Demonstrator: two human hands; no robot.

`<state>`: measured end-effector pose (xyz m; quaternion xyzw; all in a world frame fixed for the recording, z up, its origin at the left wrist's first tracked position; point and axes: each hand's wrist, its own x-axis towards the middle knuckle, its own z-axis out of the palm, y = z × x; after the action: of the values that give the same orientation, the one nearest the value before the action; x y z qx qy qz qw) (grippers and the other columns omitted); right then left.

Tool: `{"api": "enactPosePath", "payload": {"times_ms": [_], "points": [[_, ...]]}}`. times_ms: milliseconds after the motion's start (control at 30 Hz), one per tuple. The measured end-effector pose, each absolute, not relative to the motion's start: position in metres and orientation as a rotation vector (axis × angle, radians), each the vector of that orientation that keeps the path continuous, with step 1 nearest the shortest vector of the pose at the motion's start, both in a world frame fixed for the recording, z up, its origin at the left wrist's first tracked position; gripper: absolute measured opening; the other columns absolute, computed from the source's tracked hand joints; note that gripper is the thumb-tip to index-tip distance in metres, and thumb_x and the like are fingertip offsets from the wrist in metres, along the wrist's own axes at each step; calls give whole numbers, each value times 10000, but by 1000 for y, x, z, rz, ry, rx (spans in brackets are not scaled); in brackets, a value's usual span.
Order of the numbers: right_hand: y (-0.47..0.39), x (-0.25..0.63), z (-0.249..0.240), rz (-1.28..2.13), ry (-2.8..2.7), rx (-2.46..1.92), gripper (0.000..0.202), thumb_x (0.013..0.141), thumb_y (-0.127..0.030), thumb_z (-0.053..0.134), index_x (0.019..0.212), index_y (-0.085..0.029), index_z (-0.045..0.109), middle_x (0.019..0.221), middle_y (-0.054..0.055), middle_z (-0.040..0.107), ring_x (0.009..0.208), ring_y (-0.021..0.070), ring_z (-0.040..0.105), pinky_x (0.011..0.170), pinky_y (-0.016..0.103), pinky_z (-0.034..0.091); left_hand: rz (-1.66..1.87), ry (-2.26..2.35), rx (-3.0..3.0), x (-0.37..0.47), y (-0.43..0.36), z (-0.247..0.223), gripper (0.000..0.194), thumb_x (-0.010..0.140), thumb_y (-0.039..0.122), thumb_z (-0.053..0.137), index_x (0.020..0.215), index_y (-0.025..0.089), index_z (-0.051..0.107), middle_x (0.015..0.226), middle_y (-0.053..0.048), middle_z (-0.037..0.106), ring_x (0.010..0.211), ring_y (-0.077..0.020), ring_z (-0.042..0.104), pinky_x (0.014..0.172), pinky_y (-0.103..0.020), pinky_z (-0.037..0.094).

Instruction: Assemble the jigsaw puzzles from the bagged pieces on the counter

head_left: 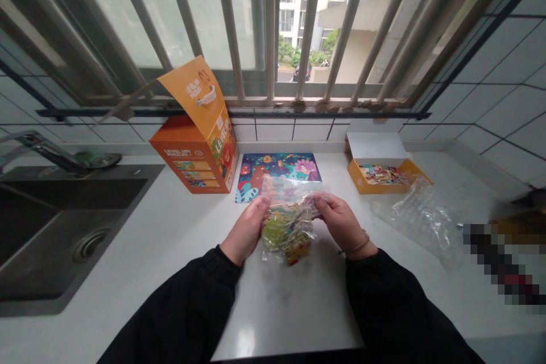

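A clear plastic bag [284,227] of colourful puzzle pieces is held up over the white counter. My left hand [248,226] grips its left edge, the fingers closed on the plastic. At its upper right side, my right hand [339,220] pinches the bag between thumb and fingers. Green and yellow pieces show through the lower part. Behind the bag lies a dark blue illustrated puzzle picture [273,166], partly hidden by it. Whether the bag's top is sealed or unsealed, I cannot tell.
An orange puzzle box [191,156] with its lid raised stands back left, beside the sink [38,239]. To the right are a yellow box [362,185] of pieces with its flap up and a crumpled clear plastic bag [426,219]. A barred window is behind the counter [273,318].
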<state>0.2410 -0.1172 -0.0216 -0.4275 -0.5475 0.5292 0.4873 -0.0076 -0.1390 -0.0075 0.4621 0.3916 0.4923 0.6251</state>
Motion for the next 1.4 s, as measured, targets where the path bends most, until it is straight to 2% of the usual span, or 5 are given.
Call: {"api": "enactPosePath", "payload": {"times_ms": [333,533,833,1267,1400], "points": [[-114,244,-17,1152,-1504,-1089,626,972,-725,674,1328,-212,717,1198,99,770,996,233,718,849,346,598,1125,1034,964,-5,-139,-14,572,958,728,678,1240,232,709,987,-56,819,871,-257,792,736,-367,637],[-114,241,-20,1325,-1653,-1134,653,964,-815,586,990,-188,763,732,-1,636,653,152,551,643,285,489,1198,945,841,-2,-142,-11,576,947,679,732,1295,224,676,1082,-96,836,1027,-304,812,888,-454,657],[-113,239,-23,1361,-1426,-1098,657,927,-805,645,1081,-184,794,944,60,733,776,170,645,687,293,563,1207,893,913,0,-138,-13,546,968,627,742,1296,191,714,1272,-129,798,1247,-339,738,1071,-476,595],[-114,243,-20,1265,-1410,-1029,575,973,-747,664,1214,-245,809,1224,93,801,1131,308,744,942,432,642,1064,932,1055,-3,-137,-26,552,942,696,739,1165,192,772,1135,-105,831,1075,-305,779,1022,-450,582],[-116,244,-20,1385,-1458,-1008,572,992,-742,640,1159,-227,823,1107,88,824,1079,297,767,969,445,640,1119,965,1058,-4,-138,-21,552,960,691,727,1176,184,749,1145,-104,830,1074,-294,777,1043,-436,574]]}}
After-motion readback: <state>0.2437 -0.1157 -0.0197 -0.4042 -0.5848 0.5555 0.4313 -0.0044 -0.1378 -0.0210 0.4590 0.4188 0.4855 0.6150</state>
